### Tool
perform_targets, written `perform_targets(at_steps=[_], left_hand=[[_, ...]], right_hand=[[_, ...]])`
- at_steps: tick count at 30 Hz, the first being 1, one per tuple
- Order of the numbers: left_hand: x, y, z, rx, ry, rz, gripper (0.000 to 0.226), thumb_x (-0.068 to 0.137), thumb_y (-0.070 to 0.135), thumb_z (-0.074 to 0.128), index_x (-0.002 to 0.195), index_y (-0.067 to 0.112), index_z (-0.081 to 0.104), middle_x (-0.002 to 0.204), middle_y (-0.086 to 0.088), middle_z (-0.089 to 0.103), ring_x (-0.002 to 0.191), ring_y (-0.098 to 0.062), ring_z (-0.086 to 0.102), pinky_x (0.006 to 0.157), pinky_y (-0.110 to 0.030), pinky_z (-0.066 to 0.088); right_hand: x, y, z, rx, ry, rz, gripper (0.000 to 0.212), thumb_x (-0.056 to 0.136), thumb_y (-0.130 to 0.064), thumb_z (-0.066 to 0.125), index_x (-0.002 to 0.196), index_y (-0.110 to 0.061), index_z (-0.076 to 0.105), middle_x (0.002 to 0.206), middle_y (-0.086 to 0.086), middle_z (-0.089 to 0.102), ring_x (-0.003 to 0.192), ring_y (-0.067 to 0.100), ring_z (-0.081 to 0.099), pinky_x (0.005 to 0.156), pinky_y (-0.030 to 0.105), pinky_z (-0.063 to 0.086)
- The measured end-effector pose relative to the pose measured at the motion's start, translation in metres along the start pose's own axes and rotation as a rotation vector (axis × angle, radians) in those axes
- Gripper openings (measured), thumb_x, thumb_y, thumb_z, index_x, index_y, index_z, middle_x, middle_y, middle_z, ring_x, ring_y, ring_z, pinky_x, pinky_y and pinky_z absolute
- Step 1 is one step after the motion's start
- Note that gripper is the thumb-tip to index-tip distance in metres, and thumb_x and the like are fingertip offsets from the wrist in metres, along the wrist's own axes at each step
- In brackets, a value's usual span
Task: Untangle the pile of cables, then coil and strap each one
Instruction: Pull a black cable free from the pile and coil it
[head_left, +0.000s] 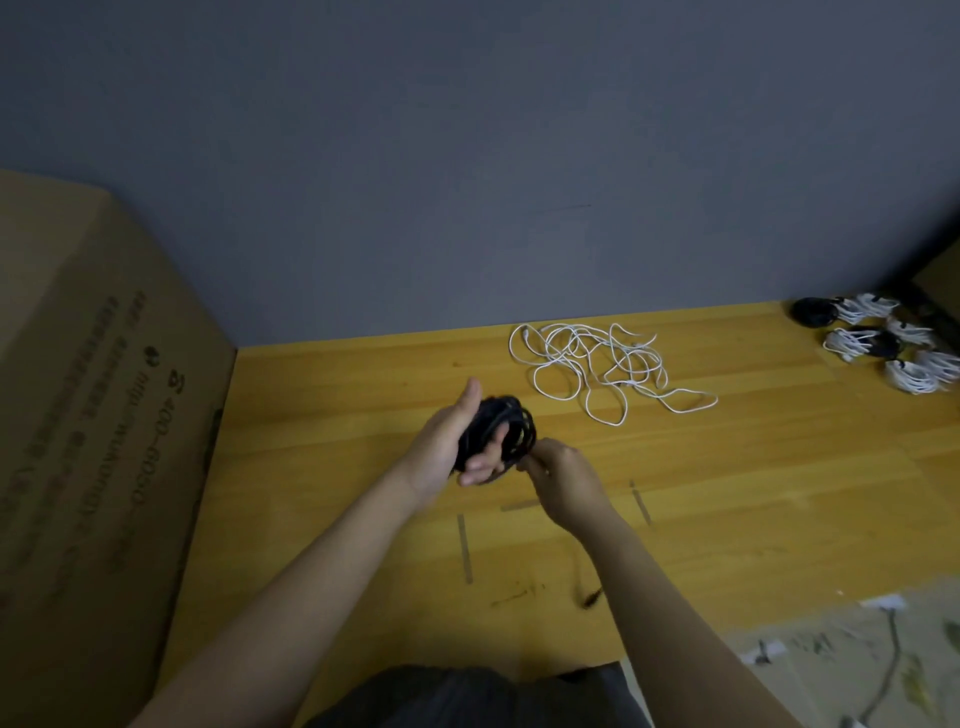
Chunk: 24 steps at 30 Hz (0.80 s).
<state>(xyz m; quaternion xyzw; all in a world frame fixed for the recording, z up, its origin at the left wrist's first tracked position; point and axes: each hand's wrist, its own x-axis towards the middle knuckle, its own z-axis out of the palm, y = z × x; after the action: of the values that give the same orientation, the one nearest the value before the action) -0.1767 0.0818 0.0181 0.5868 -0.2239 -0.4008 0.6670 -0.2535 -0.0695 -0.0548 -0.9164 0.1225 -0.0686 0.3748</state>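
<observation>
A coiled black cable (511, 423) is wound around my left hand (452, 441), which grips the coil above the wooden table (332, 415). My right hand (563, 480) is just right of the coil, its fingers pinching the cable's loose part at the coil's lower right edge. A blurred black cable end (592, 597) hangs below my right forearm. A loose tangle of white cable (597, 366) lies on the table behind the hands, toward the wall.
A large cardboard box (93, 415) stands along the table's left side. Several coiled black and white cables (883, 340) lie grouped at the far right corner. Strips of tape (465, 548) mark the table near me. A grey wall runs behind.
</observation>
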Motion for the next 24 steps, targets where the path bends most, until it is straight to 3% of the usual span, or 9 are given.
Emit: perform_targets(at_steps=[6,10,13,14,16,17,19,22,24], left_hand=[[0.027,0.005,-0.009,0.183,0.282,0.198,0.045,0.094,0.052,0.021,0.086,0.014,0.045,0.061,0.004,0.05,0.054,-0.013,0.047,0.064,-0.026,0.041],[0.045,-0.014,-0.022,0.517,0.4,0.109,0.059,0.093,0.06,0.021,0.085,0.009,0.049,0.075,-0.003,0.051,0.072,-0.018,0.052,0.076,-0.037,0.04],[0.046,-0.031,-0.033,0.794,0.285,-0.19,0.09,0.089,0.072,0.016,0.135,-0.003,0.035,0.111,-0.013,0.053,0.109,-0.027,0.053,0.084,-0.036,0.039],[0.044,-0.037,-0.038,0.888,0.233,-0.269,0.089,0.09,0.071,0.014,0.142,-0.001,0.027,0.113,-0.011,0.053,0.105,-0.024,0.052,0.079,-0.033,0.04],[0.039,-0.047,-0.046,1.068,0.111,-0.312,0.077,0.094,0.066,0.013,0.131,0.004,0.04,0.097,-0.007,0.056,0.079,-0.019,0.051,0.063,-0.028,0.036],[0.036,-0.052,-0.047,1.141,0.057,-0.289,0.064,0.097,0.062,0.014,0.113,0.012,0.051,0.086,-0.005,0.056,0.074,-0.02,0.053,0.06,-0.031,0.036],[0.029,-0.063,-0.046,1.183,-0.054,-0.259,0.053,0.1,0.054,0.015,0.079,0.021,0.05,0.066,0.0,0.051,0.069,-0.027,0.056,0.061,-0.033,0.037],[0.012,-0.078,-0.036,0.909,-0.117,-0.317,0.069,0.099,0.057,0.014,0.067,0.016,0.059,0.051,0.003,0.051,0.047,-0.015,0.05,0.06,-0.028,0.043],[0.004,-0.078,-0.029,0.645,-0.092,-0.304,0.071,0.1,0.056,0.017,0.065,0.012,0.061,0.043,0.004,0.048,0.039,-0.013,0.044,0.054,-0.025,0.041]], right_hand=[[-0.019,0.001,0.03,0.16,-0.186,0.118,0.02,0.101,-0.03,0.044,0.102,-0.022,0.062,0.059,-0.008,0.05,0.054,0.007,0.047,0.058,0.026,0.039],[-0.021,-0.012,0.029,0.141,-0.157,0.03,0.021,0.102,-0.024,0.042,0.11,-0.017,0.061,0.073,-0.015,0.053,0.064,-0.001,0.05,0.059,0.015,0.036],[-0.016,-0.018,0.025,0.06,-0.161,-0.041,0.025,0.101,-0.02,0.045,0.115,-0.011,0.062,0.101,0.005,0.066,0.09,0.017,0.057,0.075,0.029,0.042],[-0.015,-0.017,0.022,0.026,-0.158,-0.051,0.025,0.101,-0.02,0.045,0.115,-0.011,0.063,0.102,0.008,0.066,0.094,0.023,0.057,0.077,0.033,0.042],[-0.016,-0.011,0.015,-0.069,-0.128,-0.075,0.024,0.1,-0.022,0.047,0.111,-0.011,0.065,0.096,0.01,0.064,0.095,0.028,0.056,0.076,0.034,0.04],[-0.016,-0.008,0.011,-0.123,-0.094,-0.095,0.024,0.099,-0.025,0.051,0.108,-0.011,0.068,0.093,0.009,0.064,0.096,0.028,0.055,0.076,0.034,0.04],[-0.014,-0.004,0.005,-0.209,-0.014,-0.119,0.025,0.092,-0.033,0.06,0.1,-0.013,0.072,0.088,0.006,0.064,0.093,0.027,0.056,0.079,0.036,0.041],[-0.011,-0.004,-0.003,-0.251,0.066,-0.11,0.036,0.08,-0.052,0.063,0.09,-0.018,0.073,0.082,-0.001,0.062,0.086,0.02,0.053,0.079,0.035,0.035],[-0.011,-0.003,-0.007,-0.107,0.113,-0.077,0.036,0.078,-0.052,0.061,0.087,-0.02,0.073,0.082,-0.003,0.062,0.085,0.015,0.054,0.079,0.035,0.036]])
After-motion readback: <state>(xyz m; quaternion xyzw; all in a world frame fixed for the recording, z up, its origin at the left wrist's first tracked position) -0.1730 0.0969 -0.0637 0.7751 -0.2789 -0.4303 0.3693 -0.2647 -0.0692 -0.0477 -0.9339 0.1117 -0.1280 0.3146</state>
